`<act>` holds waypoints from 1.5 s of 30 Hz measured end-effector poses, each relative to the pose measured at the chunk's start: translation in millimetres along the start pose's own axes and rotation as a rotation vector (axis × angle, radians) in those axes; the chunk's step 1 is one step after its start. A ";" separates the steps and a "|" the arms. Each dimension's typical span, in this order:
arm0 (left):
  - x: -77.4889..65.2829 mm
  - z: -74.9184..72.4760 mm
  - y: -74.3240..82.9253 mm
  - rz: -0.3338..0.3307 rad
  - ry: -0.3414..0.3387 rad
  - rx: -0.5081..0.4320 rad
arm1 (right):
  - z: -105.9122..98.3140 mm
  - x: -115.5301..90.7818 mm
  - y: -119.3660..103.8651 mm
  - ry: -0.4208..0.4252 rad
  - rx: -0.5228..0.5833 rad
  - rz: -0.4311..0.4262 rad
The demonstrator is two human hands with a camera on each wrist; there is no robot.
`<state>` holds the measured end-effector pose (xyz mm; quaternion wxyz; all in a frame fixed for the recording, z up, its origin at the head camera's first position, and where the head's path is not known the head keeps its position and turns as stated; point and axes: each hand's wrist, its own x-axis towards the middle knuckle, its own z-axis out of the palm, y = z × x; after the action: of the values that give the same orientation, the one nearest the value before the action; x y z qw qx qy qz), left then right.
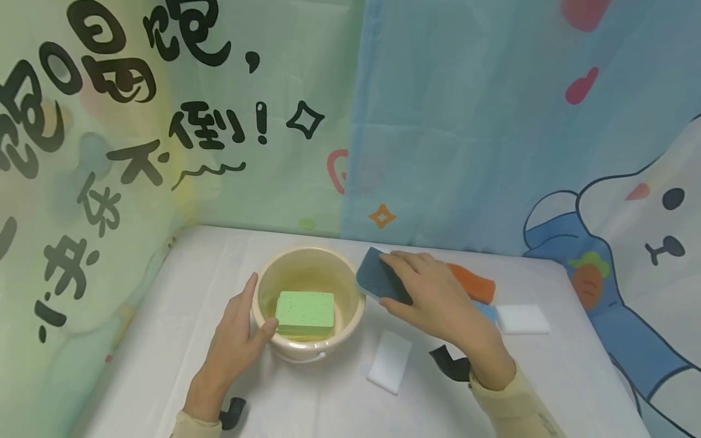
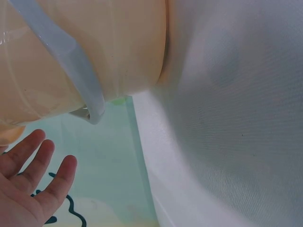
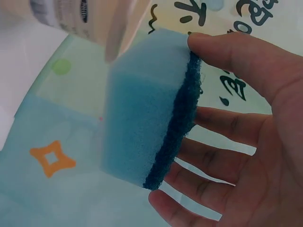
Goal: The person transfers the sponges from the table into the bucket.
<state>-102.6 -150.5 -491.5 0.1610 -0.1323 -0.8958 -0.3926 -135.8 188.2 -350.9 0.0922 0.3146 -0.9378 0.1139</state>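
Observation:
A cream bucket (image 1: 296, 258) stands on the white-covered table, with a light green sponge (image 1: 305, 310) inside it; something yellow shows under that sponge. My left hand (image 1: 232, 340) is at the bucket's left side, thumb over the rim and fingers outside. In the left wrist view, several fingers (image 2: 52, 182) are spread and apart from the bucket's wall. My right hand (image 1: 432, 292) holds a blue sponge (image 3: 142, 109) by its dark scouring side, thumb on one end and fingers along the back. This sponge is raised beside the bucket's right rim.
A white sponge-like block (image 1: 390, 362) lies in front, right of the bucket. Another white block (image 1: 523, 319), an orange piece (image 1: 476, 285) and a partly hidden blue piece (image 1: 486, 311) lie by the right wrist. A printed curtain (image 1: 438, 152) hangs behind the table.

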 end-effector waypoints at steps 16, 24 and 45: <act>-1.1 1.2 -0.7 0.006 0.010 -0.009 | 2.7 51.7 -28.0 -0.123 0.070 -0.208; -0.7 0.9 -0.8 0.000 -0.001 -0.023 | 16.9 75.0 -43.2 -0.198 0.098 -0.248; -0.4 -0.9 0.3 -0.006 -0.025 -0.012 | 73.1 102.2 -60.6 -0.397 -0.026 -0.298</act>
<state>-101.9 -151.0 -490.8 0.1478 -0.1352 -0.8957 -0.3969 -186.4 63.1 -386.4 -0.0742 0.4646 -0.8821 0.0229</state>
